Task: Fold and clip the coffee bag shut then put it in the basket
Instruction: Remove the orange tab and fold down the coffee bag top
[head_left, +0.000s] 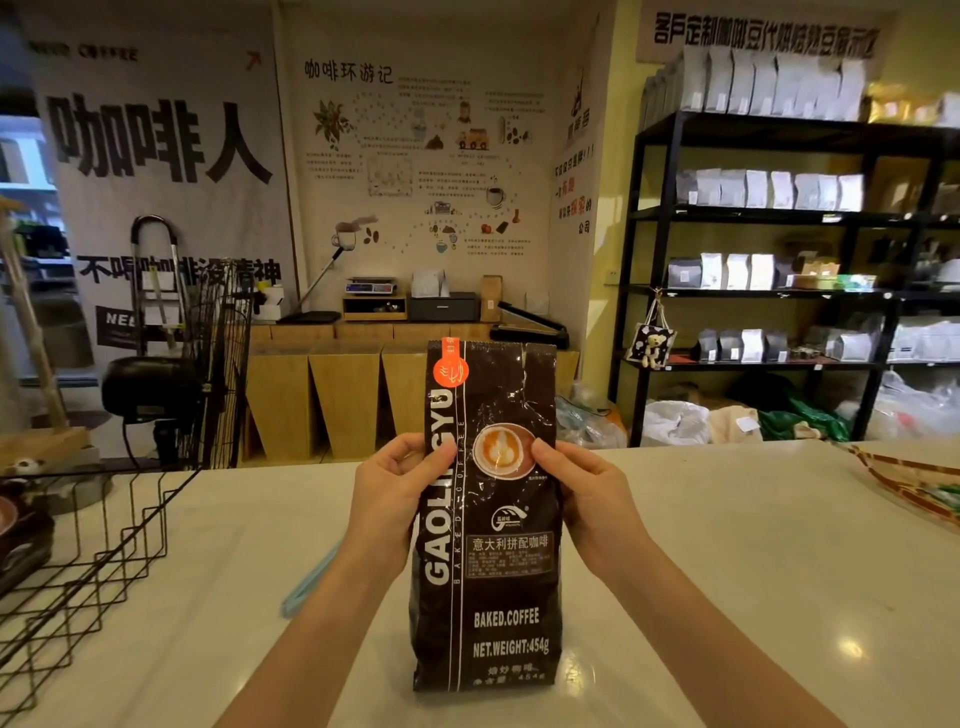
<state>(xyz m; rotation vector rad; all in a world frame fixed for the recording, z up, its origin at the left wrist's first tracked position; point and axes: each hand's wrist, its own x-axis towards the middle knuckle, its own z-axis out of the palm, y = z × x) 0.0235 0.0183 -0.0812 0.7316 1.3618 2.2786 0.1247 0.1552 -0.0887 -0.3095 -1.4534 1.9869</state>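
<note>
On counter (727, 545), two hands grip one coffee bag (488, 571).

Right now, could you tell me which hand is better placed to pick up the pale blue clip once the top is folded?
The left hand, probably. The long pale blue plastic clip lies on the white counter just left of the upright black foil coffee bag, beneath the left forearm. The right hand would have to cross the bag.

Two bare forearms are seen, with no sleeve reaching as far as the wrists or the parts of the arms that show. The left hand (390, 486) and the right hand (581, 491) are uncovered, and no glove, ring, watch or bracelet is worn. The fingernails are kept short and unpainted.
</note>
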